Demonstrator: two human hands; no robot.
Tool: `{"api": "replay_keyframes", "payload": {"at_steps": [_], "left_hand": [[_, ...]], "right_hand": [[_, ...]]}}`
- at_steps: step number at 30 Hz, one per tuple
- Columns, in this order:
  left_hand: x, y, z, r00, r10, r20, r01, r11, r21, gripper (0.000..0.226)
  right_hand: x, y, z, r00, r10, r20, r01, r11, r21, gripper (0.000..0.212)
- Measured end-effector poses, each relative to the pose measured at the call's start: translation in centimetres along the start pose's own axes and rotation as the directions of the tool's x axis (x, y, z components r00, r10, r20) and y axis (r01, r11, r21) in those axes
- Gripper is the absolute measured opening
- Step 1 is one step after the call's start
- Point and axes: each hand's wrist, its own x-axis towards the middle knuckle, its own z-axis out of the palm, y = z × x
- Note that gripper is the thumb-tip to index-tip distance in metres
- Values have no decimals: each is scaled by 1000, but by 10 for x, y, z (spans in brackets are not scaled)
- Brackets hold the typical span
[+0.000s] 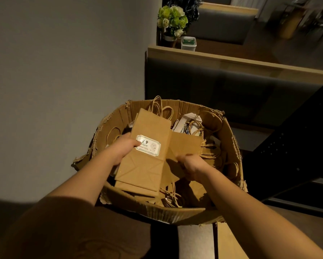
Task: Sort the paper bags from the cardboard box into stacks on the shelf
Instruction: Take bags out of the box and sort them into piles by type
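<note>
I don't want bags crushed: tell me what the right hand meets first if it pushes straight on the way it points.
Probably the folded brown paper bag that the right hand already pinches; beyond it lie twisted-handle bags in the cardboard box. Depth is unclear.

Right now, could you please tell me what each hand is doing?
Left hand: holding the flat brown paper bag with a white label.
Right hand: holding a second flat brown paper bag.
</note>
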Motion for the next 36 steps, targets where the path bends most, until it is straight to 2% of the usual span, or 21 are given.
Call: {"api": "replay_keyframes", "payload": {"at_steps": [1, 3, 5, 8, 11, 14, 17, 20, 25, 29, 32, 36], "left_hand": [[-2, 2, -4, 997, 56, -47, -50, 991, 127, 30], [-5, 5, -7, 985, 147, -92, -117, 955, 272, 28], [-8, 10, -6, 975, 199, -97, -159, 935, 318, 32], [-13, 13, -3, 965, 248, -90, -201, 914, 353, 40], [-17, 15, 0, 946, 317, -71, -256, 863, 435, 44], [-18, 17, 6, 926, 360, -110, -278, 851, 446, 37], [-19, 18, 10, 913, 373, -166, -266, 852, 451, 31], [-18, 16, 8, 909, 373, -185, -248, 842, 478, 28], [-16, 11, -7, 888, 380, -259, -220, 845, 487, 24], [-20, 18, -5, 816, 510, -272, -291, 769, 569, 41], [-26, 29, 3, 763, 598, -246, -353, 704, 616, 45], [-35, 40, 17, 764, 626, -154, -397, 645, 653, 40]], "right_hand": [[-2, 0, -1, 1000, -14, 0, 14, 995, -95, 17], [-4, -1, -2, 999, -26, 34, 33, 973, -230, 9], [-9, -6, -4, 998, -38, 59, 52, 964, -259, 11], [-17, -18, -16, 996, -91, 1, 87, 955, -284, 15], [-26, -30, -33, 980, -190, -67, 157, 928, -338, 15], [-36, -44, -52, 941, -320, -107, 250, 874, -416, 14], [-48, -62, -70, 872, -480, -97, 317, 704, -635, 30], [-63, -84, -84, 834, -550, 38, 312, 415, -855, 37], [-84, -105, -101, 776, -620, 117, 264, 149, -953, 39], [-92, -109, -98, 721, -661, 206, 322, 56, -945, 30], [-102, -112, -92, 664, -688, 293, 380, -28, -925, 26], [-111, -113, -85, 585, -734, 344, 406, -103, -908, 21]]}}
